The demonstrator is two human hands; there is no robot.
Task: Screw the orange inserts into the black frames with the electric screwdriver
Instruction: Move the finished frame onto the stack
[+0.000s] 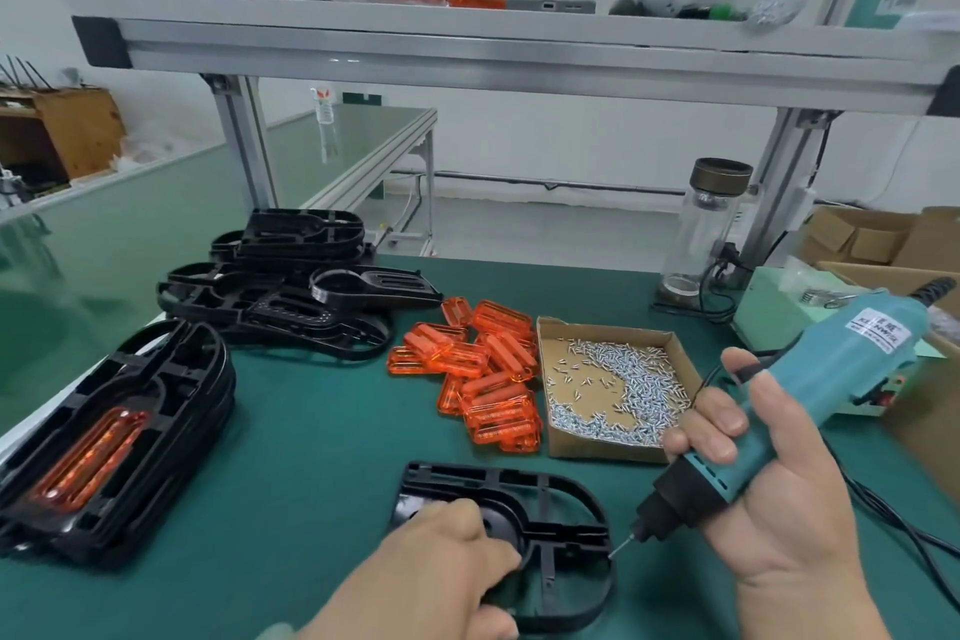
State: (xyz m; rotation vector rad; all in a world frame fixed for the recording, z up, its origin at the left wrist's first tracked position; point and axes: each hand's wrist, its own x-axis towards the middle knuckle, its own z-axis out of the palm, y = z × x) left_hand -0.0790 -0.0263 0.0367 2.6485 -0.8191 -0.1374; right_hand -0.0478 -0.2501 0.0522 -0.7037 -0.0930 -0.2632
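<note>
A black frame [550, 499] lies flat on the green mat near the front edge; no orange insert shows in it. My left hand [441, 572] grips its left part. My right hand [769, 494] holds the teal electric screwdriver [810, 385], tilted, its bit tip just off the frame's right rim. A pile of orange inserts [483, 374] lies behind the frame. At the left stands a stack of black frames [130, 431], the top one with an orange insert in it. More bare frames [291, 286] are heaped at the back left.
An open cardboard tray of small silver screws [613, 385] sits right of the inserts. Behind it stand a glass bottle [706, 224] and a pale green power box [779, 307]. Cardboard boxes [883, 234] crowd the right. The screwdriver's cable [904, 520] trails across the mat. An aluminium shelf [467, 47] hangs overhead.
</note>
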